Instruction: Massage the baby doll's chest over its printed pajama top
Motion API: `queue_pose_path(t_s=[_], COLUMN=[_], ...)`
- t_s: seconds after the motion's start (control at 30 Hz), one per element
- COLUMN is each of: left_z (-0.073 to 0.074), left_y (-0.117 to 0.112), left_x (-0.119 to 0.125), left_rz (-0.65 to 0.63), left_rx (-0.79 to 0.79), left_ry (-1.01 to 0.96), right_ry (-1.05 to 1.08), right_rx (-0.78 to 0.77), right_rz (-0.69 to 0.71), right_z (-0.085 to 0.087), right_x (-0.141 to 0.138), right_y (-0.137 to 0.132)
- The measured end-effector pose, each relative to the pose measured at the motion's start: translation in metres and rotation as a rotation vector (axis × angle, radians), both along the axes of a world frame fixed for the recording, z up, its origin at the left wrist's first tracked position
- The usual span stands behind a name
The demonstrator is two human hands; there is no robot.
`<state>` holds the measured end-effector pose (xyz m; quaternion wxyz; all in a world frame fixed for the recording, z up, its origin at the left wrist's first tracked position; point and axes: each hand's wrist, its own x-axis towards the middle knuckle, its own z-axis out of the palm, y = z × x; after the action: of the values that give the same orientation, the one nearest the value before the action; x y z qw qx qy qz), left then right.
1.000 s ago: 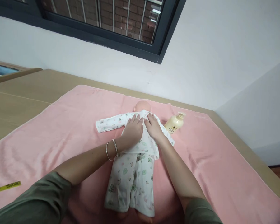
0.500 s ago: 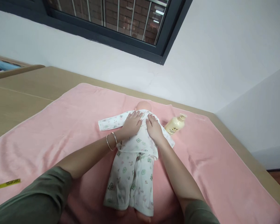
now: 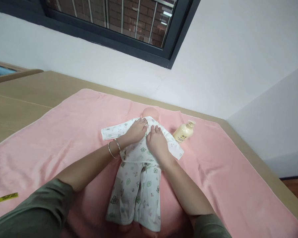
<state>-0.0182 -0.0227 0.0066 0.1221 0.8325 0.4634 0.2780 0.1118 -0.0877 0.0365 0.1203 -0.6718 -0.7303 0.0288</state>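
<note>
A baby doll (image 3: 150,114) lies stretched out on a pink blanket, its bald head toward the wall and its feet toward me. It wears a white patterned long-sleeved top (image 3: 143,150) and matching trousers (image 3: 124,195). My left hand (image 3: 137,130), with a bangle (image 3: 113,148) at the wrist, rests flat on the top's upper left part near the collar. Beside it my right hand (image 3: 157,141) lies on the upper right part, fingers stretched out. Cloth under both palms is hidden. A cream pump bottle (image 3: 184,132) is near the doll's right-side sleeve.
The pink blanket (image 3: 64,132) covers much of a wooden surface (image 3: 20,105). A yellow strip (image 3: 5,198) lies at the left. Behind are a white wall (image 3: 201,82) and a dark-framed window (image 3: 129,48). A raised wooden edge (image 3: 17,76) stands at the far left.
My right hand has moved left and slightly down across the top, closer to the doll's middle. The left hand stays near the collar. The whole view has shifted slightly.
</note>
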Motion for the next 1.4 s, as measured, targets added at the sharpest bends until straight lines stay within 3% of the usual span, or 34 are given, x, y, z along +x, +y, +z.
queue_pose_path(t_s=[0.13,0.37,0.5,0.63,0.73,0.93,1.2,1.4], left_z=[0.003,0.010,0.016,0.011,0.005,0.002,-0.001,-0.010], left_y=[0.003,-0.030,-0.011,0.012,0.004,-0.037,-0.012,-0.023], left_x=[0.001,0.008,-0.002,-0.011,-0.004,0.019,0.008,0.016], left_rz=[0.051,0.019,-0.045,-0.107,-0.058,0.081,0.094,0.216], left_rx=[-0.025,0.125,0.070,0.053,0.125,0.217,0.174,0.223], left_ry=[0.027,0.134,0.131,0.134,0.142,0.188,0.074,-0.033], right_ry=[0.033,0.318,0.268,0.234,0.311,0.414,0.130,0.232], right_rx=[0.000,0.003,0.023,-0.027,-0.040,0.095,0.018,0.006], right_rz=[0.052,0.166,0.107,0.098,0.129,0.171,0.042,0.005], right_z=[-0.001,-0.001,-0.005,-0.003,0.001,-0.006,-0.003,0.011], right_x=[-0.004,0.048,0.033,0.006,0.011,0.037,0.008,0.024], right_y=[-0.007,0.040,0.027,0.000,0.003,0.036,0.000,0.011])
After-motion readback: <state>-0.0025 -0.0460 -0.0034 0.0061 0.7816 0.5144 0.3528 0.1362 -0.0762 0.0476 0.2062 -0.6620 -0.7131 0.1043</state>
